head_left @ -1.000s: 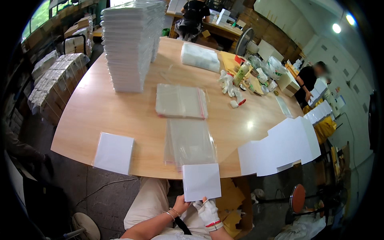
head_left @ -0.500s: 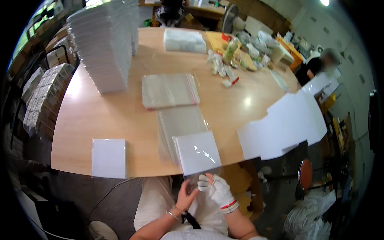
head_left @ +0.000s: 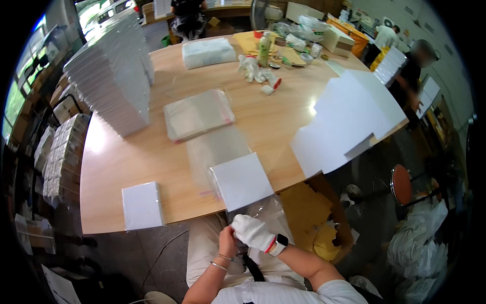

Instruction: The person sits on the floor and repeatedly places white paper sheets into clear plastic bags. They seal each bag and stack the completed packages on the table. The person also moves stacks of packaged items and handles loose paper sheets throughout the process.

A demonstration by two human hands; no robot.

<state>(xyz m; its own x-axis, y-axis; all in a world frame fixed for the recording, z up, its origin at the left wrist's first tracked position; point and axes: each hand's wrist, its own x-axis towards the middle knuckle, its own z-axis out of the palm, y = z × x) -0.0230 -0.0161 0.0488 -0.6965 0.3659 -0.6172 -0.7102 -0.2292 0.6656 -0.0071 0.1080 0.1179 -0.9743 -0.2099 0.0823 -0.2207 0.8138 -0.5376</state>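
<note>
A white stack of paper [head_left: 243, 181] lies in a clear plastic bag at the table's front edge, and the bag's loose end [head_left: 271, 206] hangs over the edge toward my lap. My bare left hand [head_left: 228, 243], with bracelets on the wrist, is closed, its fingertips at the left corner of that loose end. Against it, my right hand [head_left: 253, 233] in a white knit glove is closed too; the glove hides what its fingers pinch. Under the stack lie flat clear bags [head_left: 215, 152], with a thicker pile of clear bags [head_left: 200, 115] beyond.
A wrapped white stack [head_left: 143, 206] lies at front left. Tall stacks [head_left: 109, 76] rise at back left; loose white sheets [head_left: 349, 116] fan out at right. Gloves [head_left: 253, 70] and a bottle [head_left: 264, 49] stand farther back. A box of brown paper [head_left: 314, 213] sits below; people work beyond.
My hands have come together at the bag's loose end, the gloved right one moving left and turning over. The whole view has shifted and tilted. The person at right has changed posture.
</note>
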